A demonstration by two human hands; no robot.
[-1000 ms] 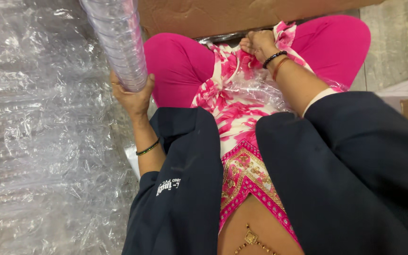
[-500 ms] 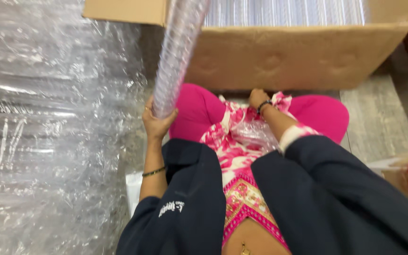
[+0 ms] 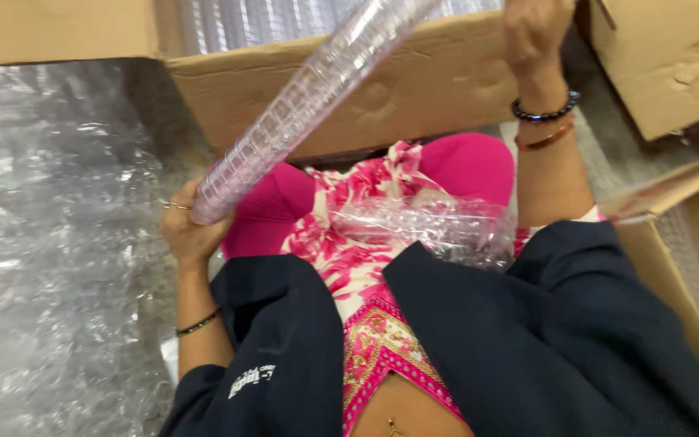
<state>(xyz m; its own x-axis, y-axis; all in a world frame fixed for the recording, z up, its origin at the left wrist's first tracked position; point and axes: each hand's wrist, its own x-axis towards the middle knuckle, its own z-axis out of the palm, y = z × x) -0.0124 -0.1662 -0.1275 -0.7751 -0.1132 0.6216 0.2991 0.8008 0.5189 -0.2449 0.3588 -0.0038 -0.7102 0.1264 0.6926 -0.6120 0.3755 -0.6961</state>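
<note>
Crinkled clear plastic sheeting (image 3: pixel 50 267) covers the floor along the left of the frame, and an open cardboard box (image 3: pixel 414 89) fills the top centre, with another cardboard box (image 3: pixel 673 57) at the upper right. A long stack of nested clear plastic cups (image 3: pixel 301 105) slants from the left centre up to the top of the frame, across the box's front wall. The left hand (image 3: pixel 190 231) cups the stack's lower end, fingers curled around it, wrist bent up, seemingly to support its weight. The right hand (image 3: pixel 535 28) is raised at the top right, arm extended; whether it grips the stack's upper end I cannot tell. A loose clear plastic wrapper (image 3: pixel 438 226) lies on the lap.
</note>
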